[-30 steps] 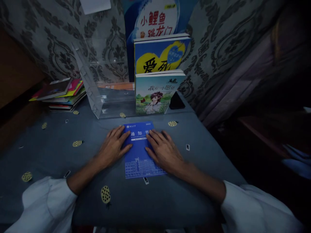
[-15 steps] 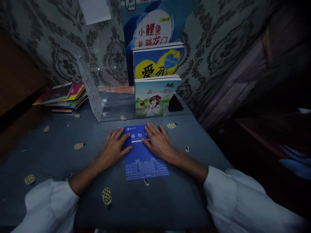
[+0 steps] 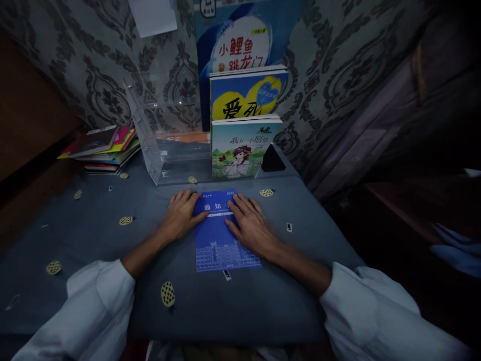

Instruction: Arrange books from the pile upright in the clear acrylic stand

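A blue booklet [image 3: 216, 255] with white print and a pale drawing of a building lies flat on the grey tablecloth [image 3: 225, 311]. At its left edge rests my left hand [image 3: 182, 213], thumb and fingertips on the cover. My right hand [image 3: 251, 223] lies over its right side, fingers spread and covering part of the title. Both hands are open and grip nothing. Just behind the booklet, a green-and-blue book [image 3: 238, 155] with a cartoon figure stands in a clear acrylic rack [image 3: 154, 165].
Behind the front book stand a yellow-and-blue book [image 3: 248, 95] and a larger blue book [image 3: 248, 40]. A stack of books [image 3: 103, 145] lies at the left. A black triangular piece [image 3: 273, 159] sits right of the rack. The table's right edge borders a dark area.
My right hand has slid slightly down and right on the booklet, uncovering its top right corner. My left hand has shifted a little. The view has moved slightly.
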Demonstrator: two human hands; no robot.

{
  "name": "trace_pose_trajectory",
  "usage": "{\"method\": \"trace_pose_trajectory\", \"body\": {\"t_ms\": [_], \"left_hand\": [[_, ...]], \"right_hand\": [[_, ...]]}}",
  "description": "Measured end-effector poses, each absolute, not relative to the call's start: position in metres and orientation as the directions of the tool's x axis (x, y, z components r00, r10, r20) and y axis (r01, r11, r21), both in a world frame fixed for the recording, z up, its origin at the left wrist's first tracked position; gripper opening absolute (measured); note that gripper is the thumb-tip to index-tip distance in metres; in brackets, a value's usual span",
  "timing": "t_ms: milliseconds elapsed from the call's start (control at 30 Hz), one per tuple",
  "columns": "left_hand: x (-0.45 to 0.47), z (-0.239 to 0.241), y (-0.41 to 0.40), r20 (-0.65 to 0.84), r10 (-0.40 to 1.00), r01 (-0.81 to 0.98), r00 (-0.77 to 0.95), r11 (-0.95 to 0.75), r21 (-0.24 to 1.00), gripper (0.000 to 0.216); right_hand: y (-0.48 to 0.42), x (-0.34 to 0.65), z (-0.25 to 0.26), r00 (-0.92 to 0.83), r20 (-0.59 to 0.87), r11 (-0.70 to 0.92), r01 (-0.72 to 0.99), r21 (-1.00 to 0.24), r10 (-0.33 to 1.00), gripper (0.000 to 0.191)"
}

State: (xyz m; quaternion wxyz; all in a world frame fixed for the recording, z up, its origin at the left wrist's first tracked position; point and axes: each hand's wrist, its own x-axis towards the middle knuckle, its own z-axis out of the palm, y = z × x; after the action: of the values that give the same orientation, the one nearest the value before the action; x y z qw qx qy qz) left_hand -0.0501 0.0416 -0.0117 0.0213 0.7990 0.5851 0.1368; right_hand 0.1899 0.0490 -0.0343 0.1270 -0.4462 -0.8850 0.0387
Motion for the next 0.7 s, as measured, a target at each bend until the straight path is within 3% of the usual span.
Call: {"method": "trace_pose_trajectory", "body": {"t_ms": [167,400,500,600,700], "left_hand": [[-0.049,0.001,0.065,0.078,0.972,0.957,0.220,-0.231,0.176,0.052],[-0.052,0.005,0.084,0.014,0.984,0.941,0.180,-0.176,0.289,0.057],[-0.056,-0.001,0.083,0.034,0.988,0.842,0.152,-0.147,0.518,0.054],[-0.061,-0.006,0.081,-0.047,0.993,0.517,0.110,-0.017,0.856,0.055],[-0.065,-0.008,0.076,-0.214,0.962,0.167,0.168,0.187,0.968,0.065]], "right_hand": [[0.047,0.191,-0.034,-0.569,0.201,0.601,0.778,-0.183,0.798,0.054],[0.047,0.191,-0.038,-0.565,0.232,0.606,0.774,-0.182,0.792,0.053],[0.046,0.190,-0.037,-0.557,0.223,0.596,0.781,-0.187,0.800,0.054],[0.047,0.189,-0.035,-0.543,0.207,0.578,0.791,-0.199,0.814,0.057],[0.048,0.189,-0.033,-0.525,0.192,0.558,0.799,-0.224,0.829,0.060]]}}
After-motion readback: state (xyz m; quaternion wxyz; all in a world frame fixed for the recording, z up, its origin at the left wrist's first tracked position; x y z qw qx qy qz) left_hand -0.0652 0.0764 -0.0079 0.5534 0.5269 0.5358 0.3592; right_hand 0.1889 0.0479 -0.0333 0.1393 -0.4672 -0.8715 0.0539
